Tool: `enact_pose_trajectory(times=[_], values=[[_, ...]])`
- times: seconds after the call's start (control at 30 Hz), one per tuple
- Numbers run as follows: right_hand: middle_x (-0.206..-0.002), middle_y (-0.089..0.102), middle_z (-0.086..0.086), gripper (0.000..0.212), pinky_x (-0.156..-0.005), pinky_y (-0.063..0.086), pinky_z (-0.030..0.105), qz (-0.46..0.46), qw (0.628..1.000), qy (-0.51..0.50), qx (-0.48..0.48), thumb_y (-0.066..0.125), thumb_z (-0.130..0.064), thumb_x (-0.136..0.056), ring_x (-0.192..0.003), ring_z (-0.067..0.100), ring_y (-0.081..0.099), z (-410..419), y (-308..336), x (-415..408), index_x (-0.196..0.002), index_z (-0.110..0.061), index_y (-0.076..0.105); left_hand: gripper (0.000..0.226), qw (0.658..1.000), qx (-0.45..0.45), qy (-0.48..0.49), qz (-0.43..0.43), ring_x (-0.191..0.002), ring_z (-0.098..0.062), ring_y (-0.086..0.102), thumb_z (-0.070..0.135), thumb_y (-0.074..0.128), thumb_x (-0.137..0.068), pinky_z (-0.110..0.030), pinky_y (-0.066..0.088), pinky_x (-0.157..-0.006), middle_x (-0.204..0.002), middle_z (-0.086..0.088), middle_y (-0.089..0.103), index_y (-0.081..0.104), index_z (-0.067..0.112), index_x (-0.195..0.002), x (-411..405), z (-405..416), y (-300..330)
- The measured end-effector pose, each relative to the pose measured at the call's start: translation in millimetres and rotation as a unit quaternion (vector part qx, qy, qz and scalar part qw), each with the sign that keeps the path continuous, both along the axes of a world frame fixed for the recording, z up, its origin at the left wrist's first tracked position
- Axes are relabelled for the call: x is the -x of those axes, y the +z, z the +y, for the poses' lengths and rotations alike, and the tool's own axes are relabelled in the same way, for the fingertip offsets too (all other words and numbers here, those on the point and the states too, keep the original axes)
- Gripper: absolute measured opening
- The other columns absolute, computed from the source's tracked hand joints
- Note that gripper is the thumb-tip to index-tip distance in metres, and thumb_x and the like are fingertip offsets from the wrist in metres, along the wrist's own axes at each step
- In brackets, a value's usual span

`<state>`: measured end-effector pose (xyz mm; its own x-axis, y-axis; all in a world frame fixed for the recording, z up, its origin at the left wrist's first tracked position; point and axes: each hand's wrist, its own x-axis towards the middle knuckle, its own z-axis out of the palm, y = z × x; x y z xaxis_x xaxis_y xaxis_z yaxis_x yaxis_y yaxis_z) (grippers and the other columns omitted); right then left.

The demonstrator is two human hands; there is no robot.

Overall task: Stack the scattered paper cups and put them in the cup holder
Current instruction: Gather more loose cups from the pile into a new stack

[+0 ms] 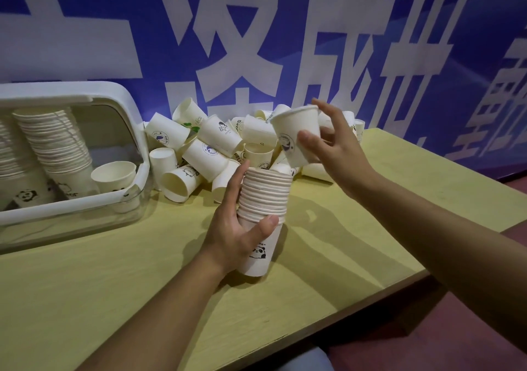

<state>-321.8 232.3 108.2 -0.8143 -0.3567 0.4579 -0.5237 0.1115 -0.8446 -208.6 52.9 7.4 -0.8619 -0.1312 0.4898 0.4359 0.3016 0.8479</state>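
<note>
Gripping the nested white paper-cup stack [263,205] in my left hand [236,228], my right hand [328,145] pinches one white paper cup [296,137] above it; many loose cups [205,148] remain along the surface's [114,285] far edge, while the white plastic cup holder [125,99] at left is partly filled.

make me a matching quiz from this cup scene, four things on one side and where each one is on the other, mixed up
Things:
1. single cup
2. tall stack with the panda print
3. loose pile of cups
4. cup holder

Places:
A. heaped on the table against the blue wall
B. in the left hand's grip, upright
C. at the table's left end, with stacks inside
D. in the right hand's grip, tilted above the stack

Pairs: 1-D, 2-B, 3-A, 4-C
</note>
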Motion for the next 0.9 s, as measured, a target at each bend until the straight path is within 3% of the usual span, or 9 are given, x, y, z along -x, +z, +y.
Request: enact_pose_trajectory(times=[0.13, 0.27, 0.4, 0.53, 0.63, 0.73, 0.9], values=[[-0.128, 0.058, 0.006, 0.063, -0.073, 0.06, 0.025, -0.006, 0.999, 0.05, -0.003, 0.067, -0.038, -0.092, -0.106, 0.016, 0.066, -25, -3, -21, -0.145, -0.039, 0.032, 0.095, 1.0, 0.007, 0.002, 0.004, -0.122, 0.0, 0.058, 0.054, 0.073, -0.071, -0.023, 0.05, -0.098, -0.138, 0.032, 0.052, 0.02, 0.057, -0.15, 0, -1, 1], [-0.123, 0.064, -0.002, 0.056, -0.081, 0.06, 0.029, -0.029, 0.996, 0.08, -0.012, 0.063, -0.045, -0.093, -0.107, 0.011, 0.067, -39, -28, -37, -0.143, -0.043, 0.038, 0.095, 0.999, 0.008, 0.044, 0.03, -0.115, -0.005, 0.064, 0.056, 0.072, -0.071, -0.027, 0.055, -0.091, -0.137, 0.016, 0.056, 0.015, 0.064, -0.147, 2, -3, 0], [-0.134, 0.06, -0.013, 0.041, -0.081, 0.052, 0.021, -0.004, 0.996, 0.074, -0.046, 0.052, -0.045, -0.099, -0.113, 0.008, 0.06, -44, -49, -38, -0.14, -0.041, 0.051, 0.098, 0.992, -0.008, 0.11, 0.056, -0.126, -0.013, 0.058, 0.06, 0.069, -0.072, -0.044, 0.055, -0.098, -0.153, 0.007, 0.042, 0.005, 0.067, -0.146, 3, -9, 2], [-0.13, 0.058, -0.01, 0.04, -0.09, 0.049, 0.027, 0.079, 0.992, -0.02, -0.099, 0.058, -0.041, -0.098, -0.107, 0.002, 0.056, -43, -45, -13, -0.137, -0.034, 0.057, 0.095, 0.989, -0.012, 0.138, 0.055, -0.128, 0.002, 0.052, 0.06, 0.067, -0.071, -0.039, 0.05, -0.105, -0.151, 0.022, 0.038, 0.007, 0.069, -0.144, 4, -12, 4], [-0.142, 0.047, -0.002, 0.048, -0.112, 0.037, 0.038, 0.137, 0.958, -0.158, -0.199, 0.07, -0.03, -0.091, -0.129, 0.016, 0.042, -44, -37, 32, -0.137, -0.035, 0.055, 0.092, 0.988, -0.03, 0.139, 0.051, -0.129, -0.005, 0.053, 0.059, 0.067, -0.07, -0.041, 0.051, -0.104, -0.151, 0.019, 0.04, 0.01, 0.07, -0.142, 4, -12, 4], [-0.156, 0.031, 0.0, 0.062, -0.118, 0.024, 0.049, 0.113, 0.923, -0.248, -0.272, 0.075, -0.03, -0.086, -0.143, 0.028, 0.023, -43, -38, 74, -0.141, -0.039, 0.047, 0.093, 0.99, -0.032, 0.129, 0.042, -0.126, 0.002, 0.052, 0.06, 0.067, -0.07, -0.036, 0.051, -0.103, -0.147, 0.03, 0.038, 0.011, 0.069, -0.143, 2, -11, 6], [-0.152, 0.036, 0.002, 0.06, -0.116, 0.03, 0.049, 0.103, 0.927, -0.251, -0.26, 0.078, -0.028, -0.085, -0.139, 0.029, 0.031, -40, -49, 109, -0.138, -0.036, 0.05, 0.097, 0.992, -0.048, 0.112, 0.014, -0.116, 0.009, 0.056, 0.062, 0.067, -0.067, -0.031, 0.053, -0.094, -0.138, 0.036, 0.043, 0.012, 0.066, -0.146, 0, -11, 6]])
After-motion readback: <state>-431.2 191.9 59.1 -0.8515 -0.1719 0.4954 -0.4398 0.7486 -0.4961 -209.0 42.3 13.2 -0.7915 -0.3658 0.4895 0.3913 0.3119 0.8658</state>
